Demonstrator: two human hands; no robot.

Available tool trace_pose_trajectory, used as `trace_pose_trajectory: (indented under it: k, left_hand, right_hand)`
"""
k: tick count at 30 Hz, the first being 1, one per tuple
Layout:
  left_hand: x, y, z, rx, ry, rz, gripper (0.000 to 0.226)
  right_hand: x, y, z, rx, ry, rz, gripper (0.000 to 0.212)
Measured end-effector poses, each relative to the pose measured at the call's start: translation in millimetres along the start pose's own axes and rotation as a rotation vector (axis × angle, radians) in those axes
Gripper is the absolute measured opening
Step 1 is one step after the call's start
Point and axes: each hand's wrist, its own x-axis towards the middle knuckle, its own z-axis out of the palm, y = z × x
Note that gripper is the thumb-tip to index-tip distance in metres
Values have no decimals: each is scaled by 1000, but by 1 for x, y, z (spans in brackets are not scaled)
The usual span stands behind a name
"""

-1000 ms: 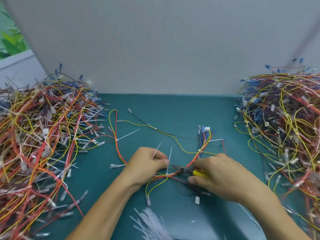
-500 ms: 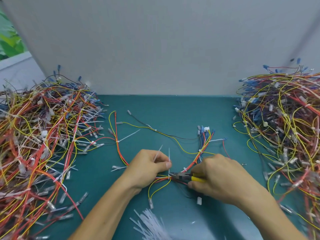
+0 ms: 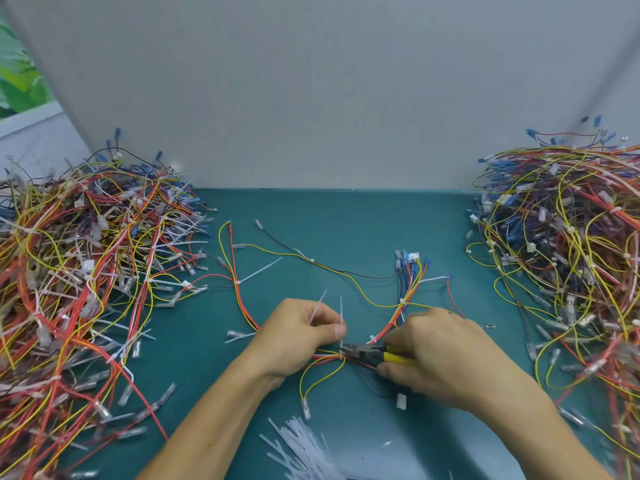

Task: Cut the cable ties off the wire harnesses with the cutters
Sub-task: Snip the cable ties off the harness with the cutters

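Green table (image 3: 346, 216), left wire pile (image 3: 86, 271), right wire pile (image 3: 571, 258), one harness (image 3: 238, 299) spread between. Left hand (image 3: 294, 337) pinches the upright tail of a cable tie (image 3: 341, 315) between thumb and forefinger; right hand (image 3: 440, 355) grips the yellow-handled cutters (image 3: 363, 352), fingers wrapped round. Changed: the cutter nose has slid leftwards to meet the tie's base just under the left thumb, so this cut looks imminent.

Assembly workbench, green mat (image 3: 346, 216), heaped wire harnesses (image 3: 86, 271), grey partition (image 3: 311, 91)
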Motion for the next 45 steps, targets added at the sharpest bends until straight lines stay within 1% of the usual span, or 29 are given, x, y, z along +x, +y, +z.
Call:
trace_pose_trajectory:
  k: [5,13,19,34,37,40,42,45]
  left_hand:
    - [0,-1,1,-12,7,3,14]
    - [-1,-1,2,-27,24,3,13]
    - [-1,0,4,-45,23,9,14]
    - [-2,3,1,-68,24,0,18]
    - [-4,8,-7,-215,19,-21,18]
    - [-6,18,-23,-440,48,-4,18]
    - [-10,25,-32,-513,58,52,15]
    - [-18,33,-46,-572,18,131,3]
  right_hand:
    - [1,2,3,-15,-15,-24,38]
    - [4,4,8,37,-22,-73,26]
    - [6,0,12,8,-18,-87,22]
    - [6,-1,16,-58,28,-66,25]
    - [5,3,13,-19,59,-42,20]
    - [5,7,8,96,192,-20,16]
    - [6,3,8,219,266,-68,17]
    - [11,-12,16,334,206,-178,26]
